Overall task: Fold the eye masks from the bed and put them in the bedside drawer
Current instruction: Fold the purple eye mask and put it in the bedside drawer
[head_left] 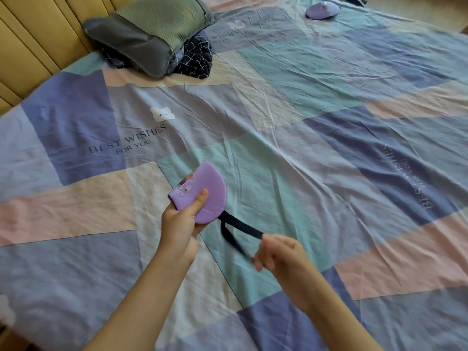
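A purple eye mask (205, 183), folded in half, is held above the bed by my left hand (181, 221), thumb across its front. Its black elastic strap (235, 231) hangs out from the lower edge and is pinched and pulled taut by my right hand (281, 254), which is blurred. A grey eye mask (129, 44) lies open against the pillow at the far left. A second purple eye mask (323, 10) sits folded on the bed at the far right. The bedside drawer is out of sight.
The bed is covered by a patchwork sheet (291, 153) in blue, teal and pink. A green pillow (164, 19) and a dark checked cloth (196, 59) lie by the yellow padded headboard (38, 39) at the upper left.
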`<action>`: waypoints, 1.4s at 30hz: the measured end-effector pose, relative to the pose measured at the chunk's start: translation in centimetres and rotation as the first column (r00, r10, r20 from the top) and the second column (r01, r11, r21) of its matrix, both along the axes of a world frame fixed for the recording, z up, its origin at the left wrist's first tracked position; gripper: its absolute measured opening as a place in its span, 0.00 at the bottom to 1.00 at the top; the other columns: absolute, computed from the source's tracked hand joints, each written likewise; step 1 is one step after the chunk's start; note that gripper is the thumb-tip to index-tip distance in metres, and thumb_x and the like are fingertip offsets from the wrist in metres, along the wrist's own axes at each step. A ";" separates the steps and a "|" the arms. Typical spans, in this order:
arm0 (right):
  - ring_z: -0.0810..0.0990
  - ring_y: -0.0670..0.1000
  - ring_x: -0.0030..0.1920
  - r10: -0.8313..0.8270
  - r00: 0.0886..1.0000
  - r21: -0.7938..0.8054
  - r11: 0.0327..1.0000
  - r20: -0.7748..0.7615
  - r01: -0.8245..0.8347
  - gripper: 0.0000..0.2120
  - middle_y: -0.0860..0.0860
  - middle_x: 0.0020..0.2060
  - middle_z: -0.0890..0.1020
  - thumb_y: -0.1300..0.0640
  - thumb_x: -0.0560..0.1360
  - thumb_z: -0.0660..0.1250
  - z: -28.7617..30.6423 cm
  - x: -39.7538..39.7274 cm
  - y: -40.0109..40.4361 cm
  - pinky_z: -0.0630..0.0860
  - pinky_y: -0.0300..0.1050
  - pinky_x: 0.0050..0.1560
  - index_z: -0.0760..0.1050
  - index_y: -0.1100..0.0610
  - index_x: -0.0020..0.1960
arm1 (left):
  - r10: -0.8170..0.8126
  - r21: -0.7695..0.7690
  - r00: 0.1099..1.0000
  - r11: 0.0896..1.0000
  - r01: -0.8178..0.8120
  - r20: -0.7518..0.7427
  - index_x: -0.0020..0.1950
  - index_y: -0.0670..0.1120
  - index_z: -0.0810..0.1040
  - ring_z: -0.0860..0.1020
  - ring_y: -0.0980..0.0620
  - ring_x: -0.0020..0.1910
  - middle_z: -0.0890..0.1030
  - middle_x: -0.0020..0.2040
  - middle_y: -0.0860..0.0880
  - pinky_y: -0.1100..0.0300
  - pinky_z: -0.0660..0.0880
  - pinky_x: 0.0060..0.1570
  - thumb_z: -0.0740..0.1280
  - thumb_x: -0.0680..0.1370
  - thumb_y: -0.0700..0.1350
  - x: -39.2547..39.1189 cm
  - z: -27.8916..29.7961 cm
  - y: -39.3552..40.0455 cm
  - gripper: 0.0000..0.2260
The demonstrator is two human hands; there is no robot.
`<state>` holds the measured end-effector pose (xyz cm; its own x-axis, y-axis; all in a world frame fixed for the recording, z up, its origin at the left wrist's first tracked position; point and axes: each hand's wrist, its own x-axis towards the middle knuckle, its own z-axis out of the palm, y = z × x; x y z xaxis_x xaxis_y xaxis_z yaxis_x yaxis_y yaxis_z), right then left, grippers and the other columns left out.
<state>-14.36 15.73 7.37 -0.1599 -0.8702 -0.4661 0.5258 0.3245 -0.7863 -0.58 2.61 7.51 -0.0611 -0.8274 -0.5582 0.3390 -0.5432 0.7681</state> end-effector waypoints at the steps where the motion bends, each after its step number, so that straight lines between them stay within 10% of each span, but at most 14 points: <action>1: 0.74 0.51 0.28 -0.071 0.983 -0.025 0.997 0.169 0.077 0.17 0.50 0.22 0.70 0.47 0.60 0.77 0.4 -0.3 0.1 0.70 0.46 0.46 0.72 0.56 0.27 | 0.030 0.027 0.999 0.999 -0.029 -0.015 0.54 0.51 0.78 0.82 0.57 0.42 0.83 0.48 0.51 0.62 0.80 0.35 0.70 0.73 0.38 0.1 -0.2 -0.1 0.12; 6: 0.83 0.50 0.46 -0.348 0.732 -0.011 0.900 0.586 0.437 0.16 0.50 0.47 0.84 0.45 0.69 0.65 1.8 -1.8 -1.2 0.69 0.57 0.62 0.81 0.54 0.49 | -0.036 0.050 0.999 0.998 0.038 -0.030 0.55 0.50 0.78 0.83 0.57 0.40 0.83 0.49 0.51 0.63 0.79 0.33 0.70 0.73 0.37 -0.9 -0.5 1.2 0.13; 9: 0.79 0.51 0.61 -0.331 0.765 -0.066 0.898 0.552 0.436 0.24 0.52 0.63 0.79 0.40 0.75 0.56 2.0 -2.3 -2.4 0.65 0.57 0.68 0.71 0.49 0.66 | -0.076 0.048 0.996 0.996 0.078 -0.042 0.54 0.49 0.79 0.83 0.57 0.40 0.84 0.48 0.50 0.63 0.79 0.33 0.70 0.73 0.37 -1.5 -0.4 2.1 0.12; 11: 0.79 0.48 0.61 -0.294 0.902 -0.028 0.947 0.317 0.319 0.25 0.51 0.61 0.81 0.38 0.75 0.55 1.6 -2.4 -2.9 0.66 0.56 0.67 0.68 0.48 0.67 | -0.076 0.057 0.995 0.995 0.079 -0.062 0.55 0.47 0.78 0.83 0.56 0.40 0.84 0.48 0.50 0.63 0.79 0.33 0.70 0.73 0.37 -1.5 -0.3 2.2 0.12; 13: 0.80 0.35 0.53 -0.097 0.966 0.057 0.992 -0.239 0.114 0.22 0.41 0.50 0.84 0.39 0.78 0.53 0.6 -2.5 -2.7 0.66 0.47 0.66 0.71 0.46 0.66 | -0.065 0.046 0.992 0.996 0.070 -0.108 0.56 0.46 0.78 0.83 0.55 0.41 0.84 0.48 0.49 0.63 0.79 0.34 0.69 0.74 0.37 -1.4 0.1 1.9 0.12; 16: 0.78 0.37 0.40 0.409 0.380 0.335 0.909 -0.829 -0.246 0.29 0.40 0.33 0.80 0.31 0.75 0.46 -1.0 -2.4 -1.2 0.63 0.48 0.64 0.78 0.49 0.51 | -0.030 -0.017 0.987 0.999 0.028 -0.159 0.56 0.48 0.77 0.83 0.55 0.43 0.84 0.47 0.50 0.61 0.81 0.37 0.67 0.75 0.36 -0.9 0.8 1.0 0.12; 17: 0.77 0.41 0.37 0.458 0.381 0.357 0.882 -0.803 -0.307 0.34 0.46 0.32 0.81 0.28 0.72 0.45 -1.2 -2.3 -0.6 0.65 0.46 0.61 0.79 0.52 0.44 | -0.018 -0.037 0.990 0.999 0.013 -0.140 0.56 0.49 0.77 0.83 0.56 0.43 0.85 0.47 0.52 0.61 0.81 0.38 0.67 0.75 0.36 -0.7 1.0 0.7 0.13; 21: 0.81 0.51 0.35 0.084 0.994 0.000 0.996 -0.075 -0.084 0.29 0.59 0.25 0.78 0.37 0.72 0.59 -0.1 -2.1 0.4 0.70 0.49 0.56 0.75 0.58 0.24 | 0.067 0.005 0.996 0.998 -0.067 -0.056 0.54 0.50 0.77 0.83 0.59 0.39 0.83 0.49 0.51 0.63 0.80 0.34 0.69 0.74 0.36 0.1 0.5 0.0 0.12; 25: 0.83 0.52 0.41 -0.266 0.837 -0.072 0.938 0.477 0.339 0.12 0.53 0.38 0.83 0.55 0.72 0.60 0.4 -2.2 -0.1 0.71 0.59 0.62 0.81 0.57 0.45 | -0.019 0.048 0.999 0.999 0.020 -0.030 0.57 0.49 0.77 0.83 0.59 0.39 0.83 0.49 0.51 0.64 0.79 0.33 0.69 0.74 0.37 0.1 -0.3 0.7 0.13; 32: 0.82 0.56 0.55 -0.230 0.973 -0.108 0.967 0.021 0.230 0.22 0.51 0.62 0.80 0.72 0.70 0.67 0.0 -0.5 -1.4 0.81 0.44 0.43 0.80 0.50 0.58 | -0.273 -0.063 0.962 0.960 0.273 0.001 0.54 0.51 0.79 0.83 0.55 0.46 0.85 0.47 0.52 0.61 0.81 0.39 0.70 0.73 0.37 -0.5 0.2 2.0 0.13; 42: 0.77 0.47 0.63 -0.177 0.968 -0.165 0.975 -0.179 0.147 0.28 0.49 0.57 0.83 0.68 0.63 0.74 0.5 -0.1 -1.1 0.82 0.47 0.47 0.78 0.50 0.60 | -0.684 -0.168 0.715 0.695 0.699 0.147 0.53 0.49 0.82 0.83 0.49 0.44 0.85 0.45 0.45 0.59 0.80 0.43 0.75 0.68 0.37 0.3 1.1 1.8 0.16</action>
<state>-14.50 14.60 7.91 -0.3782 -0.8824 -0.2797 0.3962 0.1188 -0.9105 -0.25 4.43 8.58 -0.6293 -0.6574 -0.4145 -0.1283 -0.4382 0.8897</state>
